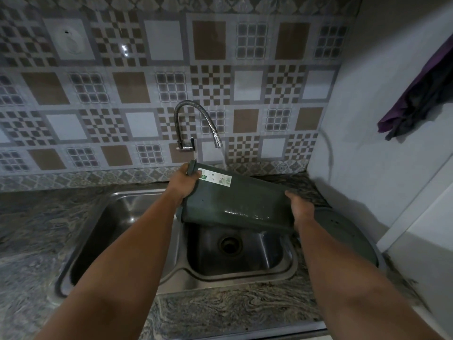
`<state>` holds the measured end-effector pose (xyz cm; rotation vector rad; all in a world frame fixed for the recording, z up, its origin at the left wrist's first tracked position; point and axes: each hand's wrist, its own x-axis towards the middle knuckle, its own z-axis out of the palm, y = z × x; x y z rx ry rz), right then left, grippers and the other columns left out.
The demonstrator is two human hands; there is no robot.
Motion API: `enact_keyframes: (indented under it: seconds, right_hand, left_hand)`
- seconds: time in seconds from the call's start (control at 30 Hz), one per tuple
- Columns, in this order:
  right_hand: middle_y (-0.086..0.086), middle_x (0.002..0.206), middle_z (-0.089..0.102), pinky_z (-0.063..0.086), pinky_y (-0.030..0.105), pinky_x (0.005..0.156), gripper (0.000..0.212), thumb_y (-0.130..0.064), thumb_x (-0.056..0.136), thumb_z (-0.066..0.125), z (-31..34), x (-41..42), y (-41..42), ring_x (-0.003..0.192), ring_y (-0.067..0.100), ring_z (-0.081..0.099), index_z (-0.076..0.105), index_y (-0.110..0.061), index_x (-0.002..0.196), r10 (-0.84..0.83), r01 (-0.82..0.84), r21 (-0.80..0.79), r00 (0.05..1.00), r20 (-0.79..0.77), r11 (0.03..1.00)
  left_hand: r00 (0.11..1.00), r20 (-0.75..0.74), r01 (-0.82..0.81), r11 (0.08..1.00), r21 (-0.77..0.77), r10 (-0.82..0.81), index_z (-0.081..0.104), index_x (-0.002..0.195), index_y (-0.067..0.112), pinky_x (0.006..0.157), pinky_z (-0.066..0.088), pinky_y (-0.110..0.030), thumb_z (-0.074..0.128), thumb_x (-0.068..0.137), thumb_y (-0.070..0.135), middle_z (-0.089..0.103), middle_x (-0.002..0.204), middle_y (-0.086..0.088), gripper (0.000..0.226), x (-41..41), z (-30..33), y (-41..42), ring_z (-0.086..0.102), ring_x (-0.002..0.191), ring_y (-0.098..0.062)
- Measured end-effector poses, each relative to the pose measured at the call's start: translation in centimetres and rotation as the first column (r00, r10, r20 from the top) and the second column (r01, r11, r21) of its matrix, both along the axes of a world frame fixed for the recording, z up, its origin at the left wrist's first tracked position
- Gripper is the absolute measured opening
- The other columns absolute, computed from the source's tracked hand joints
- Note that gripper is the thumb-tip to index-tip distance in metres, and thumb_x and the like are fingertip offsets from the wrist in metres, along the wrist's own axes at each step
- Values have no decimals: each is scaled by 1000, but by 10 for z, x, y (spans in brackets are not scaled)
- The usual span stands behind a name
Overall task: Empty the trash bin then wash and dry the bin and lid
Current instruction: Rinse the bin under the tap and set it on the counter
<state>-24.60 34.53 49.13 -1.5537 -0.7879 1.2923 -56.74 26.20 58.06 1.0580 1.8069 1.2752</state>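
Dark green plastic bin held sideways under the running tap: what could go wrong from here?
1. The dark green plastic bin looks wet and is held only at its ends by the left hand and right hand; it might slip into the steel sink basin.
2. Water from the flexible metal tap strikes the bin's outer wall and could splash onto the granite counter.

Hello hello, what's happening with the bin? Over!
Left hand on rim, right hand on base. Bin sideways under running tap. Lid beside sink.
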Motion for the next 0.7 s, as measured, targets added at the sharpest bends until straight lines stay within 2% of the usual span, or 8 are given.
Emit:
enact_keyframes:
  seconds: [0.03, 0.13, 0.23, 0.3, 0.4, 0.5, 0.6, 0.7]
  right_hand:
    - [11, 114, 71, 56, 47, 101, 43, -44, 75, 83, -3, 2, 1, 103, 29, 68, 70, -10, 98, 6, -6, -9, 1000, 10, 1000]
    - [11, 117, 73, 57, 53, 99, 54, -36, 71, 87, -9, 8, -1, 103, 33, 70, 73, -7, 114, 16, -18, -56, 999, -43, 998]
    - [18, 109, 73, 59, 59, 91, 41, -30, 82, 82, -9, 10, -7, 98, 37, 72, 72, -8, 114, 58, -69, -119, 994, -91, 991]
    - [19, 106, 73, 60, 55, 88, 33, -26, 88, 78, -5, 7, -10, 96, 36, 72, 71, -6, 113, 61, -70, -120, 995, -80, 990]
    - [16, 107, 74, 60, 53, 93, 38, -26, 85, 78, -9, 9, -9, 97, 34, 72, 72, -3, 115, 42, -45, -76, 998, -41, 996]
    - [15, 106, 74, 58, 56, 95, 25, -26, 82, 79, -9, 11, -10, 99, 34, 71, 73, -7, 97, -10, 9, -51, 1000, -30, 999]
    - [13, 106, 71, 58, 49, 95, 16, -18, 89, 76, -5, 12, -14, 99, 32, 69, 70, -10, 101, -41, 39, -28, 997, -70, 999]
    - [16, 112, 73, 58, 53, 97, 9, -18, 89, 77, -12, 11, -12, 104, 35, 70, 71, -13, 92, -39, 37, -18, 995, -95, 999]
  left_hand:
    - [999, 50, -19, 1000, -7, 19, 63, 108, 24, 94, 58, -46, 65, 97, 13, 73, 109, -12, 16, 2, 2, 2, 70, 98, -29]
    - [984, 169, -50, 999, -10, 51, 68, 95, 17, 73, 64, -37, 67, 91, -3, 76, 100, -17, 21, 2, 5, 2, 73, 79, -25]
    - [970, 238, -53, 999, 2, 51, 71, 90, 17, 58, 62, -28, 66, 91, -7, 76, 91, -13, 25, 2, 3, 3, 74, 65, -18]
    - [973, 223, -65, 998, 0, 63, 71, 95, 16, 62, 62, -29, 67, 93, -3, 76, 92, -12, 19, 3, 3, 4, 74, 69, -16]
    - [986, 114, -120, 993, -18, 121, 65, 106, 13, 84, 62, -43, 73, 90, 7, 74, 104, -15, 19, 5, 4, 14, 72, 92, -29]
    - [986, 74, -146, 988, -50, 150, 63, 105, 15, 86, 61, -49, 76, 86, 11, 73, 102, -15, 23, 5, 10, 20, 72, 94, -32]
    - [990, 139, 7, 998, -65, 2, 66, 120, 26, 83, 63, -44, 64, 86, 2, 74, 101, -12, 42, 7, 20, 18, 72, 88, -28]
    - [980, 101, 183, 976, -121, -172, 56, 131, 38, 83, 62, -45, 52, 78, -9, 72, 105, -11, 70, 5, 24, 17, 71, 92, -32]
